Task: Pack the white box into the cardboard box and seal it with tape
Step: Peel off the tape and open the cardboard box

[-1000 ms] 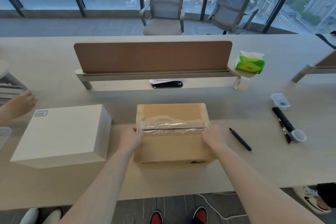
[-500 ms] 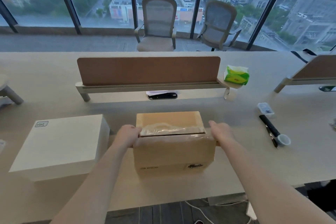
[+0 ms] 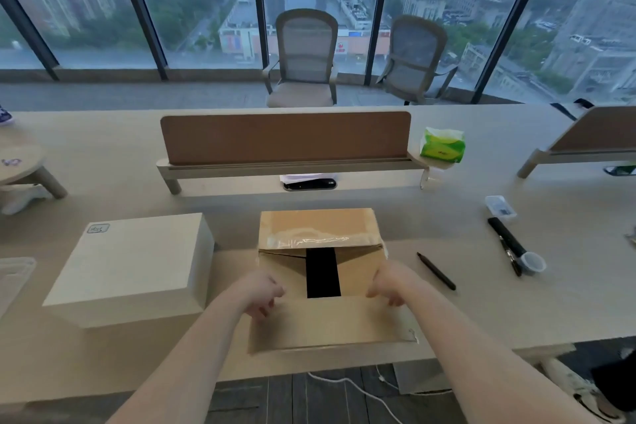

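Brown cardboard box (image 3: 358,275) stands open on the pale table (image 3: 516,313), straight ahead of the person and close to the near edge. Its near flap (image 3: 337,327) is folded out and down toward the person, and both hands grip it by its upper edge. The left hand (image 3: 261,293) has its fingers curled over the left end, and the right hand (image 3: 389,286) does the same at the right end. The far flap (image 3: 316,222) leans back, with a crinkled strip of clear tape (image 3: 309,241) along its lower edge. Inside, two side flaps slope inward with a dark gap between them.

The white box (image 3: 127,265) rests closed on the table just to the left of the cardboard box, near it but apart – not inside. A small label sits at its far left corner.

To the right lie a black pen (image 3: 436,271), a black marker (image 3: 506,237) with a round cap beside it, and a small clear case (image 3: 500,206). A brown divider panel (image 3: 285,138) crosses the table behind, with a green tissue pack (image 3: 442,144) at its right end – two office chairs stand by the windows beyond.
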Demonstrator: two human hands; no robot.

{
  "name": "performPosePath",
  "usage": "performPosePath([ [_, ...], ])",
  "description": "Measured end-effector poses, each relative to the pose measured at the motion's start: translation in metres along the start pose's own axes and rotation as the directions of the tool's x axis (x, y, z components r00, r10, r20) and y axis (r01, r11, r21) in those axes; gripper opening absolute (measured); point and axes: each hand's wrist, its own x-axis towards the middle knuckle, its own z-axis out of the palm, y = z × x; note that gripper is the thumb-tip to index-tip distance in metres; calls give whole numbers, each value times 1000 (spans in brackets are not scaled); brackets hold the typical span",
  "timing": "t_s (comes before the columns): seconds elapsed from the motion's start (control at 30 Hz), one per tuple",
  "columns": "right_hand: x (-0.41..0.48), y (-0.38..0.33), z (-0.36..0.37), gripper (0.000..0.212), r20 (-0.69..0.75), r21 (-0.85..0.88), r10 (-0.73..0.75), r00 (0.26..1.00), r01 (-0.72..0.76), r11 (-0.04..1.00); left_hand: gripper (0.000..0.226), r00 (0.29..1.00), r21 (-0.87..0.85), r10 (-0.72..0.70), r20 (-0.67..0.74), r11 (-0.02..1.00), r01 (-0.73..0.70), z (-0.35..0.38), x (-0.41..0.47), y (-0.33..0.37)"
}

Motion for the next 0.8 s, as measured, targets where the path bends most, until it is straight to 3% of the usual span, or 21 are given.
performPosePath([
  [0.13,10,16,31,6,-178,-27,-95,979,91,995,45,994,212,49,-101,977,-26,26,-3,-2],
  [0.3,11,26,49,22,-325,82,-159,932,196,977,38,976,275,41,-214,961,20,51,-1,-5],
  [0.5,7,28,53,24,-291,221,-193,937,263,939,23,957,148,1,-290,988,43,68,1,-5],
  [0.67,7,23,36,20,-194,89,-197,961,217,972,14,977,22,16,-215,1000,-11,56,0,-10],
  [0.73,11,14,29,17,-218,74,-176,960,196,978,8,982,-56,2,-187,998,-13,49,1,-12],
  [0.8,17,0,23,14,-228,283,-134,964,197,939,7,980,-145,-10,-199,989,-19,39,6,-12],
])
